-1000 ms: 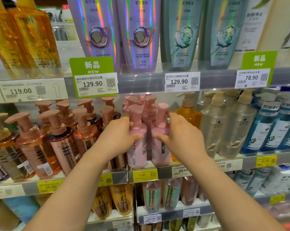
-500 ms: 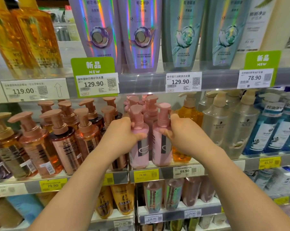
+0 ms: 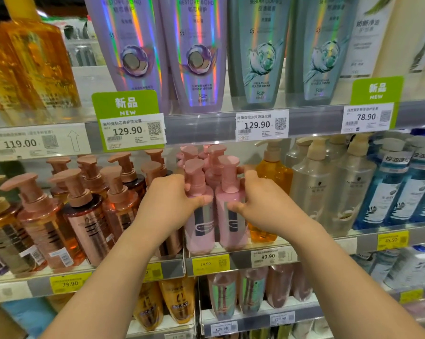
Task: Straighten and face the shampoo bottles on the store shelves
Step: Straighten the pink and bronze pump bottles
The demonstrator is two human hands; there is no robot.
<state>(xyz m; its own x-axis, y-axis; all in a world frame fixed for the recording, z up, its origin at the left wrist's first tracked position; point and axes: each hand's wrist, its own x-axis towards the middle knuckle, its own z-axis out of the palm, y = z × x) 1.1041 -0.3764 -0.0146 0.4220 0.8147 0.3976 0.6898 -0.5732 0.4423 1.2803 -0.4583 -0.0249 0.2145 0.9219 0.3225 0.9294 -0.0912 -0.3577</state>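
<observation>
We are squaring the front pair: left hand (image 3: 168, 206) grips one pink bottle (image 3: 199, 216), right hand (image 3: 262, 206) grips the other pink bottle (image 3: 231, 216). Next we'd likely twist labels forward along the shelf edge (image 3: 240, 261)

My fingers (image 3: 201, 200) are pressing into the two pink pump bottles (image 3: 228, 216), smooth plastic with a soft satin sheen and shiny silver label panels. Beside them, the copper bottles (image 3: 89, 226) are gleaming, glossy and translucent. Above, the lilac tubes (image 3: 196, 57) are flashing holographic foil. The price tags (image 3: 261, 126) are looking like matt paper behind a clear glossy plastic shelf strip (image 3: 201, 128).
</observation>
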